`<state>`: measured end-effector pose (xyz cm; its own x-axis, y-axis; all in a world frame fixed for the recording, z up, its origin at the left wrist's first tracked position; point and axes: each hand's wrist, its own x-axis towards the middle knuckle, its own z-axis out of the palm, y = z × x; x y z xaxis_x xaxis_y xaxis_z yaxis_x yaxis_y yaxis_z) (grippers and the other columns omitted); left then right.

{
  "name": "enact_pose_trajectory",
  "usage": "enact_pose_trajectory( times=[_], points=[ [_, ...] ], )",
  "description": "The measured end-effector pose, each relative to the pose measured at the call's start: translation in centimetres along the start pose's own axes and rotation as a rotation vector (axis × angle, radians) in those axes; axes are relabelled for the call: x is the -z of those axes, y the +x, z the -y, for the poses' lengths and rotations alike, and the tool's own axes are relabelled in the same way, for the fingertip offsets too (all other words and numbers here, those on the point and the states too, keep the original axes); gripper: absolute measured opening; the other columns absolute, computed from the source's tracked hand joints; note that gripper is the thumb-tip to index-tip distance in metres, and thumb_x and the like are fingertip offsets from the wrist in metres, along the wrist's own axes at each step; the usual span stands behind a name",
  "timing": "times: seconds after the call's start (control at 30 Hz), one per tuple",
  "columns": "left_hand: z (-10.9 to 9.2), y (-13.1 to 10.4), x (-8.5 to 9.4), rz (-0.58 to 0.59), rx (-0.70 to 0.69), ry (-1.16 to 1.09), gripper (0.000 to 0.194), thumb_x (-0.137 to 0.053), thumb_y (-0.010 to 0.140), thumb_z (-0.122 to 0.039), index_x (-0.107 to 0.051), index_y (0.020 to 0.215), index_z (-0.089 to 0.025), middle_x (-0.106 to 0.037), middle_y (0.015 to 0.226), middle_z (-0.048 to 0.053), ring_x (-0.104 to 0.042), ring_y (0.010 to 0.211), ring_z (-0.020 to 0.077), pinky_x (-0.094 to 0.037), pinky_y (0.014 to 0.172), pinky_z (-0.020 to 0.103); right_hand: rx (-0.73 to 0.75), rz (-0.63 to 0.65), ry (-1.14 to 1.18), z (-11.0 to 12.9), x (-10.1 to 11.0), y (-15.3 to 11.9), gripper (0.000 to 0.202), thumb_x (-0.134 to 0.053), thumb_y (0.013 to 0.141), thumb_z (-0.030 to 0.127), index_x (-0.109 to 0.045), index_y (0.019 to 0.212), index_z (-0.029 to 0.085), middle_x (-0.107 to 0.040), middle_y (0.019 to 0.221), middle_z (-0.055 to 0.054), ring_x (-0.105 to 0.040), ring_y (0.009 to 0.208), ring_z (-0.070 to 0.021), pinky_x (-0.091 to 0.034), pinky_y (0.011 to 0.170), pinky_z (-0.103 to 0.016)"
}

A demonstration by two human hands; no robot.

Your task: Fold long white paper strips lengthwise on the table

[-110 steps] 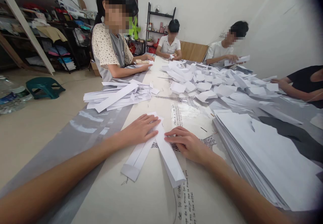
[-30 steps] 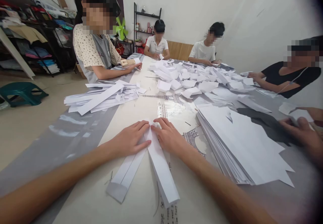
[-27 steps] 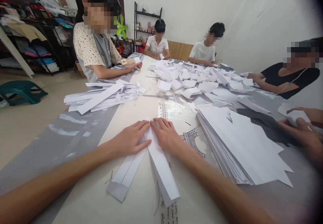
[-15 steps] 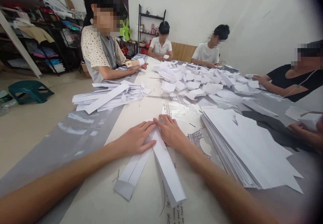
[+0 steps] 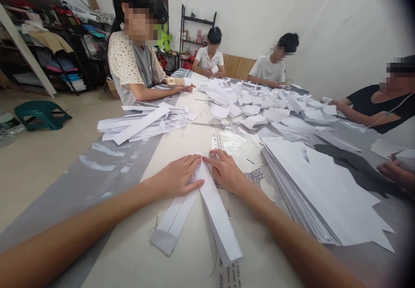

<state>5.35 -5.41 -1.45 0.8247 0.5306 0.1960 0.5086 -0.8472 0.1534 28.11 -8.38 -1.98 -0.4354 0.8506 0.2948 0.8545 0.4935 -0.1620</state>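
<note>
In front of me a white paper strip (image 5: 221, 219) lies folded into an upside-down V, its two legs pointing toward me. The left leg (image 5: 175, 221) has a seam along it and a greyish turned-up end. My left hand (image 5: 182, 175) rests on the paper near the bend, fingers stretched out and thumb spread across toward the right leg. At the tip of the fold, the index finger of my right hand (image 5: 227, 169) touches the paper, its other fingers apart and slightly bent. Neither hand grips the strip; the bend is partly covered by my fingers.
A loose pile of paper strips (image 5: 142, 126) lies at the left. Further back is a heap of folded paper pieces (image 5: 253, 102). A stack of pointed white sheets (image 5: 320, 188) stands at my right. Several people sit around the table, and a green stool (image 5: 42, 114) is on the floor.
My right hand has drawn back slightly from the fold's tip, its index finger now more apart from the others. My left hand stays on the paper. The whole view has shifted slightly.
</note>
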Motion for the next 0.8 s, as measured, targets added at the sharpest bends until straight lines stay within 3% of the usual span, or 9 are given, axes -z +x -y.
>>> enact_pose_trajectory(
  times=[0.23, 0.8],
  points=[
    [0.7, -0.1, 0.0, 0.012, -0.008, 0.036, 0.064, -0.028, 0.103, -0.060, -0.036, 0.148, -0.015, -0.050, 0.148, 0.014, -0.047, 0.135, 0.0282, -0.034, 0.111, 0.038, 0.019, 0.000, 0.100, -0.3, 0.2, -1.4, 0.052, -0.039, 0.093, 0.001, -0.065, 0.130, 0.026, -0.052, 0.131, -0.013, -0.053, 0.123, -0.0272, -0.051, 0.097, -0.047],
    [2.2, 0.2, 0.2, 0.014, 0.002, 0.093, 0.065, -0.029, 0.104, -0.059, -0.037, 0.149, -0.012, -0.045, 0.152, 0.016, -0.045, 0.137, 0.0281, -0.027, 0.115, 0.038, 0.013, 0.015, 0.188, -0.5, 0.6, -1.9, 0.049, -0.042, 0.097, 0.006, -0.067, 0.130, 0.032, -0.055, 0.133, -0.010, -0.056, 0.122, -0.0268, -0.055, 0.095, -0.049]
  ],
)
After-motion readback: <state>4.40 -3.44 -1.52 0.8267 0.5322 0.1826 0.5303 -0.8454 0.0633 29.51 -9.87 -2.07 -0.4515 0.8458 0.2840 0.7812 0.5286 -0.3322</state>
